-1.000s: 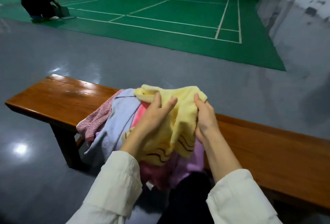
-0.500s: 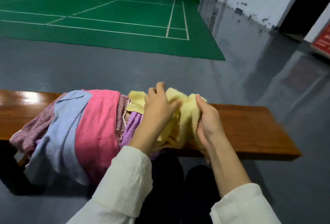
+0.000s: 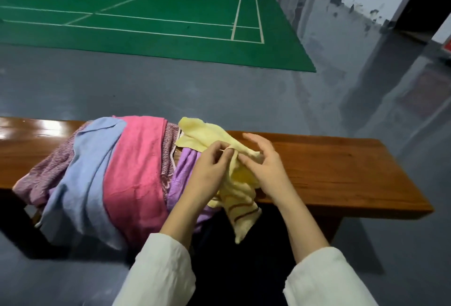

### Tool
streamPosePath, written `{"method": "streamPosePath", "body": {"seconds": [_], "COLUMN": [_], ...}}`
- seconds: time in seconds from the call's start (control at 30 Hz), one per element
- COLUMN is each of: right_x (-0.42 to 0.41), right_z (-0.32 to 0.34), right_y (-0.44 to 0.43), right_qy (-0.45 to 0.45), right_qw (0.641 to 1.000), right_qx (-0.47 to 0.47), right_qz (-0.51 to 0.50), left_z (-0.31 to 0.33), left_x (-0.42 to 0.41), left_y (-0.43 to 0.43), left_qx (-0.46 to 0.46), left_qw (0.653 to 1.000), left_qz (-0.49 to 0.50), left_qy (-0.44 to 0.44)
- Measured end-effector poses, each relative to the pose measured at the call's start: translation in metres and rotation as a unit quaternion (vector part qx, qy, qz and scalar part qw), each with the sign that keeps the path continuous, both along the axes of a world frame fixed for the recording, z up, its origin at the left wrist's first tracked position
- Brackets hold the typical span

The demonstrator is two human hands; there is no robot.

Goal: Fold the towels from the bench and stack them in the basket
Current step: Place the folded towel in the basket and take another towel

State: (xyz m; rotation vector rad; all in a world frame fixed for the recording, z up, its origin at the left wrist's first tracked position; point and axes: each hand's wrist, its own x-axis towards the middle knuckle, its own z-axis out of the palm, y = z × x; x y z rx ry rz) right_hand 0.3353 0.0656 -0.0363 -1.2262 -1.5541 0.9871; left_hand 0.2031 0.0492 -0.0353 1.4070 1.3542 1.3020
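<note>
Yellow towel (image 3: pixel 241 183) lies on the wooden bench (image 3: pixel 341 171), just to the right of the heap of other towels. Its long axis runs from a flat far corner beside the pink towel (image 3: pixel 136 171) towards the person. The near end, crossed by wavy brown stripes, hangs over the bench's front edge. The left hand (image 3: pixel 210 173) pinches a raised fold of it between thumb and fingertips. The right hand (image 3: pixel 268 173) sits against the same fold with its thumb on the cloth and its fingers loosely spread above (whether it actually grips, I cannot tell). A blue towel (image 3: pixel 85 171) and a purple towel (image 3: pixel 183 173) lie draped across the bench in the heap. The only possible lettering is on a red sign (image 3: pixel 447 45) at the right edge, cut off and unreadable. Half a second earlier both hands clutched the yellow towel bunched in a lump; it is now drawn out lengthwise, its striped end dangling.
</note>
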Motion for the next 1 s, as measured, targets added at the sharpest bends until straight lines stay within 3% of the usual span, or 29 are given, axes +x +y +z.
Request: {"method": "streamPosePath", "body": {"seconds": [0.1,0.23,0.37,0.53,0.77,1.0], "right_x": [-0.013,-0.013,-0.014,0.001,0.006,-0.018], "right_z": [-0.002,-0.003,-0.010,-0.010,-0.011,0.013], "right_y": [0.012,0.017,0.016,0.014,0.009,0.003], "right_qy": [-0.020,0.046,0.030,0.120,0.075,0.045], "right_qw": [0.997,0.999,0.999,0.987,0.996,0.997], "right_qx": [-0.027,-0.004,-0.010,0.019,-0.002,0.006], "right_qz": [0.072,0.022,-0.009,-0.108,-0.041,0.064], "left_z": [0.004,0.002,-0.001,-0.016,-0.010,0.011], "left_x": [-0.019,-0.053,-0.070,-0.097,-0.085,-0.029], "left_y": [0.004,0.009,0.002,-0.012,-0.007,-0.003], "left_qx": [0.033,0.019,-0.004,-0.033,0.009,0.042], "left_qw": [0.998,0.984,0.974,0.975,0.991,0.985], "left_qz": [0.014,0.043,0.042,0.091,0.126,-0.065], "left_qy": [0.054,0.171,0.222,0.199,0.043,0.156]}}
